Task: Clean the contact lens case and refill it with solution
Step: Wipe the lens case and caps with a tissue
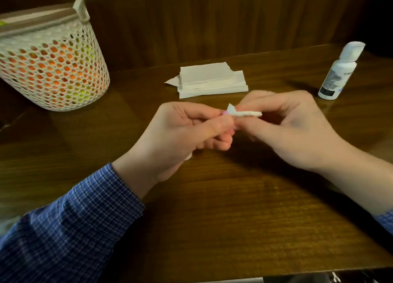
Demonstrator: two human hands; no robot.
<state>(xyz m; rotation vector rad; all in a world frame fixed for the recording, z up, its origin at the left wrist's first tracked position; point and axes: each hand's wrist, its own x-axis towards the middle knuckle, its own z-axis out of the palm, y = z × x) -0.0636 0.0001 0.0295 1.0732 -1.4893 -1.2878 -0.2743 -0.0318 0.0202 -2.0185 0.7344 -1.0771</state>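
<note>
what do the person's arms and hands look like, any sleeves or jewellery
Both hands, left hand and right hand, are bare, with no visible rings or watch. The left arm wears a blue-and-white checked shirt sleeve pushed up the forearm; a sliver of matching sleeve shows on the right arm.

Only 1 view is given, from a camera on the person's head, facing forward and down onto a wooden table point(212, 219). It sits close above the near edge; a wood-panelled wall point(191, 23) closes the far side. Wide-angle bending curves the table's edges.
</note>
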